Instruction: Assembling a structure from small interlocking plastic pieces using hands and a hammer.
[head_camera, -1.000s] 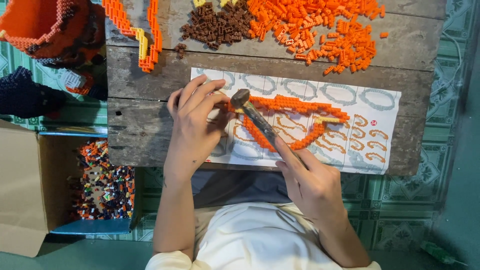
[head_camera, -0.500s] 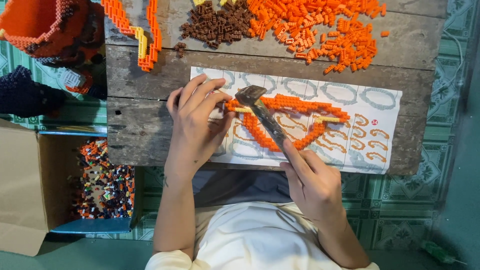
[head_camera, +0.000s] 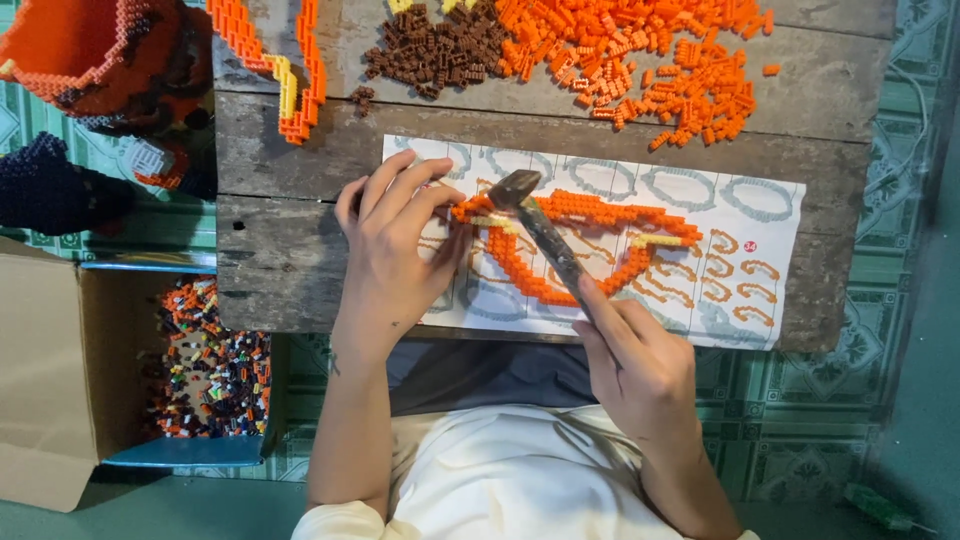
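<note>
While the orange brick outline lies on the printed paper template atop the weathered wooden table, the small hammer rests its head at the outline's left end. Right hand: closed around the hammer handle. Left hand: fingers curled, tips pinning the outline's left end, holding nothing loose. Sound practice, by judgement: light square taps, fingertips kept beside the head. Beyond: loose orange bricks, brown bricks; cardboard box of mixed bricks below left.
</note>
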